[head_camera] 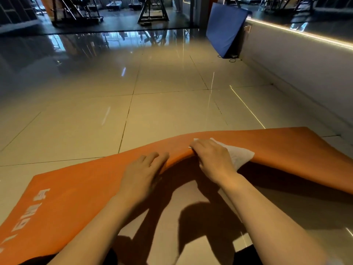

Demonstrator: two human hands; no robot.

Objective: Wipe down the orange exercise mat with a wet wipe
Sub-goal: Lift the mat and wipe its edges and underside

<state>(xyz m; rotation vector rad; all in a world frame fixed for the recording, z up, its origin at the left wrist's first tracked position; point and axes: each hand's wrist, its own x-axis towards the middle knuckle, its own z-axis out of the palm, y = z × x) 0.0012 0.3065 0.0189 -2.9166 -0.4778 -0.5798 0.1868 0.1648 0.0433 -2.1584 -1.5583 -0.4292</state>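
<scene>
Orange mat lies across the tiled floor in front of the person, its far edge humped up in the middle where both hands meet it. The right hand rests on that raised edge with a white wipe under it; the fingers curl over the edge and seem to press the wipe against the mat, though how tightly they grasp it cannot be told from above. The left hand lies flat beside it, fingers straight and relaxed, bracing the mat rather than gripping anything.

As for progress — the pictures give little to go on. No wet streaks or sheen show on the mat, so which parts have been wiped cannot be read. The wipe sits at the far edge near the middle, and I judge the wiping to be under way there. The broad stretch to the left, with the white lettering, and the stretch running off to the right look no different from the rest — likely both are left to cover, along with the near part hidden in shadow under the arms.

A blue pad leans against the wall well beyond the mat.
</scene>
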